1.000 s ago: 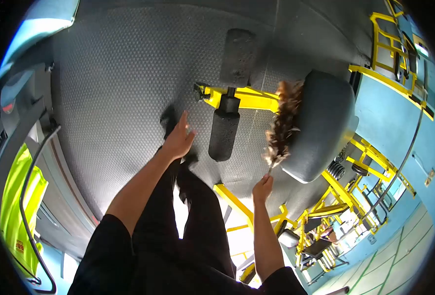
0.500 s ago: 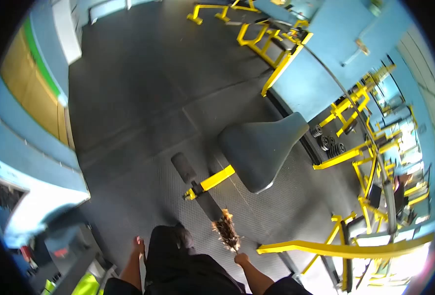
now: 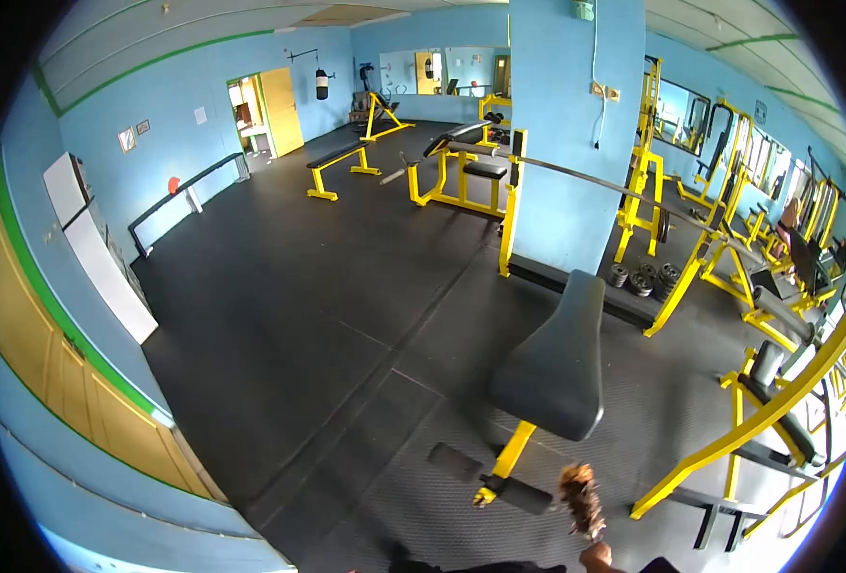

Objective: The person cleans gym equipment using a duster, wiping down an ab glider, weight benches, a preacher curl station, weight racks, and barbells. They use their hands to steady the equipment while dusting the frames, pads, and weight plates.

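Note:
Near the bottom edge, my right hand (image 3: 597, 556) is closed round the handle of a feather duster (image 3: 582, 501). Its brown feathers point up and away from me. Just beyond the duster lies the foam roller pad (image 3: 523, 495) on the yellow foot of a weight bench. The bench's black padded seat (image 3: 552, 382) rises further ahead, apart from the duster. My left hand is out of view below the frame.
A yellow curved machine frame (image 3: 757, 411) stands close on my right. A long barbell (image 3: 614, 186) rests across the rack beside a blue pillar (image 3: 561, 210). Dumbbells (image 3: 642, 280) sit behind the bench. Other benches (image 3: 337, 158) and a white cabinet (image 3: 107, 263) stand further off.
My view has tilted up from the floor to the whole room. The duster, still in my right hand, now appears lower and further right. My left hand has dropped out of view.

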{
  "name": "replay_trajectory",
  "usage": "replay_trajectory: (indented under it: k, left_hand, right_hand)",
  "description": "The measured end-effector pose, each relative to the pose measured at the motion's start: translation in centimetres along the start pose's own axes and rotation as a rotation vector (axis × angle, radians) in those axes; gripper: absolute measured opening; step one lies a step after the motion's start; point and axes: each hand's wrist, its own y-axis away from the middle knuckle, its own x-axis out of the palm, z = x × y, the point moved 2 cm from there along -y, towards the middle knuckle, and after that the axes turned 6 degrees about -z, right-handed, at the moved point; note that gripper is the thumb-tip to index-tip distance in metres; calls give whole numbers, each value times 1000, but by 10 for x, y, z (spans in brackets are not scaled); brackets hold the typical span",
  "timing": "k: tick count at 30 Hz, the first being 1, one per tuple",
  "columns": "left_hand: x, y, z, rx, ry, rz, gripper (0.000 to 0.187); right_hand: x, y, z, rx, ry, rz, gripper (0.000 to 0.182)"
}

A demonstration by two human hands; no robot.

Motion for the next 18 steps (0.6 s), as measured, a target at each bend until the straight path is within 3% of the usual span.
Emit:
replay_trajectory:
  k: [4, 5, 6, 7, 9, 11, 15, 18]
  left_hand:
    - [-50, -46, 6, -13, 20, 32, 20]
    - [-47, -62, 8, -14, 33, 46, 21]
    - [-40, -72, 11, -18, 47, 64, 23]
    - [-31, -80, 18, -27, 56, 86, 25]
    - [-16, -94, 25, -43, 67, 124, 29]
    - [-5, -123, 19, -41, 67, 144, 34]
    - [32, -184, -12, -38, 57, 156, 44]
    - [-1, -233, -46, -25, 19, 132, 41]
  right_hand:
    - [-20, 51, 116, 128, -167, -56, 34]
    - [-35, 68, 153, 88, -132, 37, 39]
    - [-24, 60, 181, -112, -10, 76, 40]
    - [-26, 69, 210, -49, -55, 175, 39]
    - [-7, 70, 260, -141, 4, 186, 41]
    - [-38, 110, 318, -153, -78, 213, 44]
    - [-12, 91, 389, -317, -207, 270, 53]
    - [52, 42, 410, -243, -268, 341, 53]
